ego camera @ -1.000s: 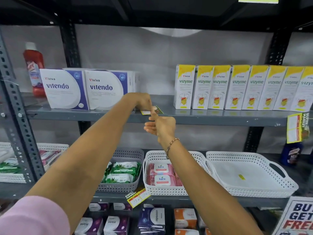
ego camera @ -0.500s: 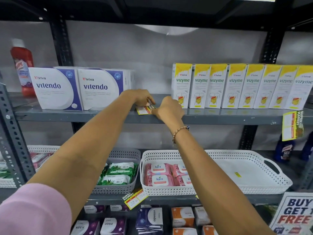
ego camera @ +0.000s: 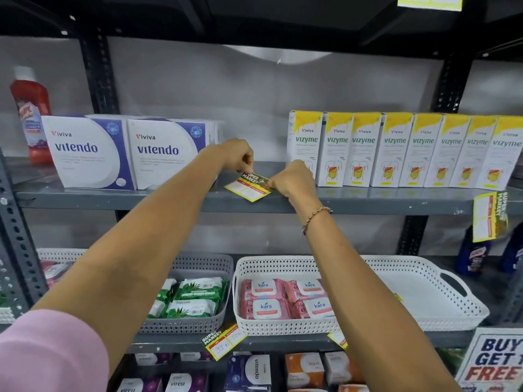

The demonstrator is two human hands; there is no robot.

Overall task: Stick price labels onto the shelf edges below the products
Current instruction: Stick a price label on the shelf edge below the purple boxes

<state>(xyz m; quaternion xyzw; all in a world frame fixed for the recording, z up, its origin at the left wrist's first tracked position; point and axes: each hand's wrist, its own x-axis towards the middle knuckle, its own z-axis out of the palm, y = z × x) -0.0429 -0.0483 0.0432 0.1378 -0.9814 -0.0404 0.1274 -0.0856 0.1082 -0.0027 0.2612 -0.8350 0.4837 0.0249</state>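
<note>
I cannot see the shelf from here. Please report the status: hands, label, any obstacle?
Left hand and right hand both pinch the yellow-and-red paper price label. Label lies tilted at the grey metal shelf edge. Nothing in the way.

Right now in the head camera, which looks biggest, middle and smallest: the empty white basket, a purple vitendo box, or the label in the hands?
1. Empty white basket, though it sits nearer the camera.
2. Vitendo box.
3. Label, clearly smallest.

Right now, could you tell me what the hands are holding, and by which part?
Both hold one price label: the left hand pinches its upper edge, the right hand its right end.
</note>
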